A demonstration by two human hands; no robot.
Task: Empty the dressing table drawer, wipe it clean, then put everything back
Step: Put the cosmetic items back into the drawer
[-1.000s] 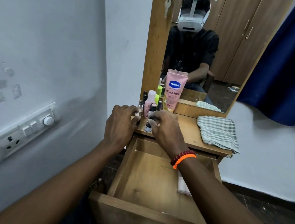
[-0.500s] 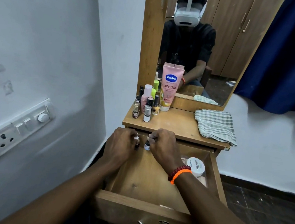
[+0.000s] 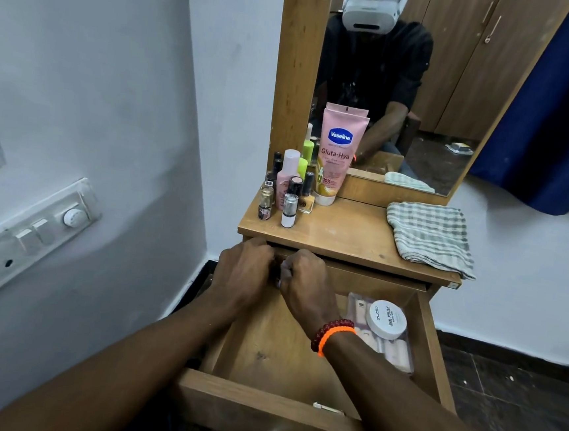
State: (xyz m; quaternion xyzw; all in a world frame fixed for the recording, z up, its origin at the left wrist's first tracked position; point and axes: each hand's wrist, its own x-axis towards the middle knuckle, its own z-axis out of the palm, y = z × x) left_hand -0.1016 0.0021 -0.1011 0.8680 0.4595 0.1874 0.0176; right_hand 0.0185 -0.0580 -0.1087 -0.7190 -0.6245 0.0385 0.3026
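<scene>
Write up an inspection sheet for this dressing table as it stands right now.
Surface: wooden dressing table top, bare in the middle.
Job's things: open wooden drawer holds a round white nail polish tub resting on a clear pouch of small bottles at its right side; folded green-checked cloth lies on the top's right.
Clutter: pink Vaseline tube upright against the mirror; cluster of small cosmetic bottles at the back left.
Grippers: left hand and right hand curled together at the drawer's back; what they hold is mostly hidden.
Cables: nothing seen.
Surroundings: white wall switch panel on the left, blue curtain on the right.
</scene>
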